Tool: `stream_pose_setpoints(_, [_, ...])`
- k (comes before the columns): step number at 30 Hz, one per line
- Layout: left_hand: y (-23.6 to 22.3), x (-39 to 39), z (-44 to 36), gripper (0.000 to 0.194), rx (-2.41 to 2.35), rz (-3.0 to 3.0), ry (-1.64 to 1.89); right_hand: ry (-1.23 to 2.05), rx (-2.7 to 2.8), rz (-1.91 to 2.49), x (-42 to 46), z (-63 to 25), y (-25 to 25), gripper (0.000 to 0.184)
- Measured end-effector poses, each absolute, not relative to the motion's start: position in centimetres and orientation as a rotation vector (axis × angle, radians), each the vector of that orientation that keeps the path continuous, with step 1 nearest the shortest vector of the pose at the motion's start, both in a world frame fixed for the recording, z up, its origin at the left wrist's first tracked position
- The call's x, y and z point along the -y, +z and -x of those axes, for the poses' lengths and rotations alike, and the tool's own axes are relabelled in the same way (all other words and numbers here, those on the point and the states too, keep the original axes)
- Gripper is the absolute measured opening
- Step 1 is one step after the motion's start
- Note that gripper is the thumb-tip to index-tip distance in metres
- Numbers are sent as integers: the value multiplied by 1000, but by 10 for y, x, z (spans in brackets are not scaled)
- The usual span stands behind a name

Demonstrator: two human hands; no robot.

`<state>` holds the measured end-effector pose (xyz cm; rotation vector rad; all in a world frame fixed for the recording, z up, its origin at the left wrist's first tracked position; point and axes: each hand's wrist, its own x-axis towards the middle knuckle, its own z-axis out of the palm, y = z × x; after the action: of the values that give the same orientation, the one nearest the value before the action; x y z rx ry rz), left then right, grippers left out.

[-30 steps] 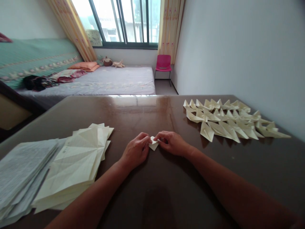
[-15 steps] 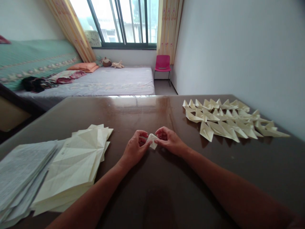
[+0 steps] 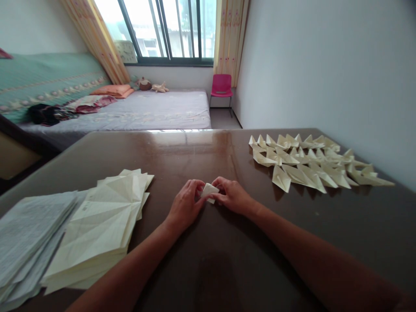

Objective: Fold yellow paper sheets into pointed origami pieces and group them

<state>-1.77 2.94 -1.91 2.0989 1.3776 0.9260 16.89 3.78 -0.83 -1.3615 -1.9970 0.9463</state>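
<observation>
In the head view, left hand and right hand share a narrow grip on a small folded paper mid-desk, its sides partly hidden, desk contact unclear, grey sheets cut off at the left edge.

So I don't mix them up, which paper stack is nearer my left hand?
The cream stack, creased in a fan on top; the greyish stack lies farther left, away from your left hand.
</observation>
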Motion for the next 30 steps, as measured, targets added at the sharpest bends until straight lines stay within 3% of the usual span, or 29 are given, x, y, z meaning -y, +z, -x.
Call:
stream_pose_setpoints(6, [-20, -28, 19, 22, -1195, -2617, 758, 480, 2165, 1480, -39, -172, -13, 34])
stream_pose_setpoints(13, [-13, -23, 19, 28, -1191, -2832, 527, 39, 2691, 1364, -22, -172, 14, 21])
stream_pose_setpoints(16, [-9, -20, 18, 30, -1227, -2847, 456, -119, 2823, 1362, -8, -164, 19, 33])
stream_pose_setpoints(19, [-7, -17, 17, 31, -1248, -2849, 425, -206, 2841, 1390, 3, -157, 14, 38])
stream_pose_setpoints(23, [-8, -16, 15, 30, -1294, -2845, 393, -265, 2848, 1385, 14, -149, 5, 33])
stream_pose_setpoints(30, [-6, -18, 18, 38, -1322, -2885, 307, -116, 2802, 1378, 1, -155, 13, 32])
